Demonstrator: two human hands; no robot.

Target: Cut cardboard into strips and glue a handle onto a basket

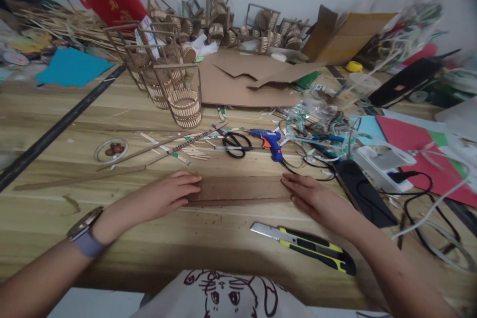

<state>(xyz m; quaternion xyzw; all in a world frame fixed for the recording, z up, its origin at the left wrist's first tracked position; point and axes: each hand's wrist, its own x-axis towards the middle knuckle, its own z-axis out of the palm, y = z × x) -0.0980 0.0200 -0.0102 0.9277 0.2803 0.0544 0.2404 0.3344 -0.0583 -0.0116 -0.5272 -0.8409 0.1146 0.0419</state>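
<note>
A long flat brown strip [240,190], thin wood or cardboard, lies across the wooden table [223,238] in front of me. My left hand [167,195] rests flat on its left end, fingers stretched out. At the strip's right end lies my right hand [313,198], also flat with fingers extended. Neither hand grips anything. A watch [85,231] sits on my left wrist. A yellow and black utility knife [303,246] with its blade out lies just below the strip, near my right forearm.
Black scissors [233,144] and a blue glue gun [269,141] lie behind the strip. Several small slatted baskets in wire frames [184,104] stand at back left. Cardboard sheets [242,79], a power strip [383,164] with cables, and coloured paper [417,144] crowd the right.
</note>
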